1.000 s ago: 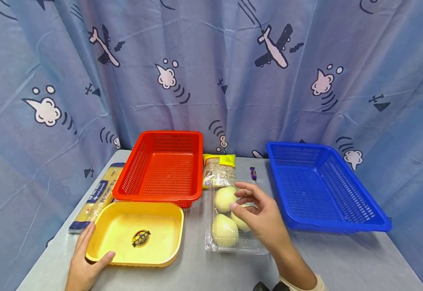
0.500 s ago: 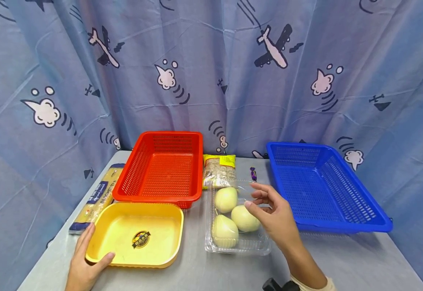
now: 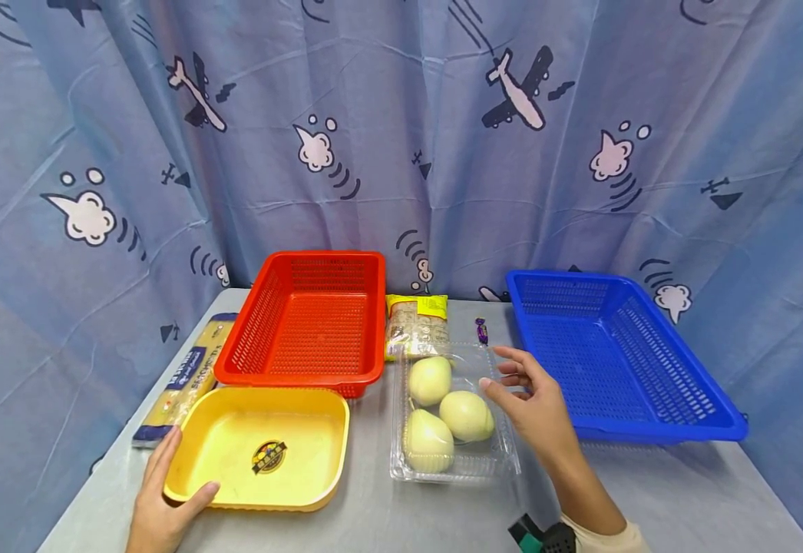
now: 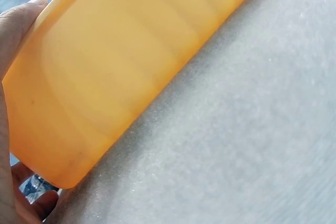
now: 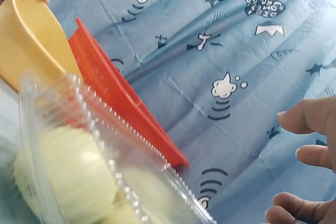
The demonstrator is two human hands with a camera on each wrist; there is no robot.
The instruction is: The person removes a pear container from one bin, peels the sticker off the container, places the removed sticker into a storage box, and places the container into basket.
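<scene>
The left hand [image 3: 160, 495] holds the near left corner of a yellow plastic basin [image 3: 236, 476], thumb at its front rim and fingers along its left side. In the left wrist view the thumb lies over the rim of the basin [image 4: 121, 51], and curled fingers show by its lower corner. A clear plastic box [image 3: 491, 465] with three pale pears [image 3: 467, 415] stands right of the basin. Beside the box's upper right edge hovers the right hand [image 3: 536, 399], fingers slightly bent and apart. The right wrist view shows a gap between that hand [image 5: 310, 156] and the box [image 5: 37, 93].
Behind the basin stands a red basket [image 3: 318, 380]; a blue basket [image 3: 643, 430] is at the right. A yellow-topped bag [image 3: 417, 326] and a purple wrapped candy [image 3: 481, 331] lie at the back. A long noodle packet [image 3: 187, 376] lies left. A curtain [image 3: 374, 115] hangs behind.
The right hand has moved right, from above the pears to the right edge of the clear box, uncovering the pears. The left hand and basin have stayed in place.
</scene>
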